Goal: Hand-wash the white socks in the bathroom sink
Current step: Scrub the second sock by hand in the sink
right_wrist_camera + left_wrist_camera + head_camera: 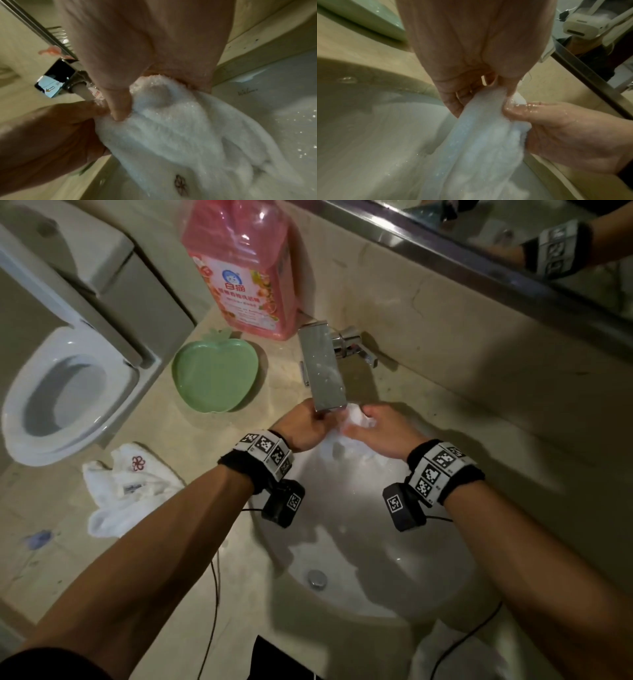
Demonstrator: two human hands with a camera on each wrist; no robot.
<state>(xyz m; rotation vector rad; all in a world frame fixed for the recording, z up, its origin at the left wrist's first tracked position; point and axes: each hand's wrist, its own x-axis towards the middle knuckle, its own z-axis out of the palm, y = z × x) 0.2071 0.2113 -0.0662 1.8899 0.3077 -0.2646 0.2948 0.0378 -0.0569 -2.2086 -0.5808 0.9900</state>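
Am holding wet white sock (346, 436) under faucet (323, 371), sink's (428, 587) twelve o'clock; left hand (303, 428) and right hand (383, 434) fingers pinching its top edge. Rinsing looks underway; second sock (126, 491) waiting dry on counter (191, 542), nine o'clock.

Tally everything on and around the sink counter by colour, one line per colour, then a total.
White: 4 - sock in both hands, sock on the counter, sink, toilet
Green: 1 - apple-shaped dish
Pink: 1 - detergent bottle
Silver: 1 - faucet
Total: 7
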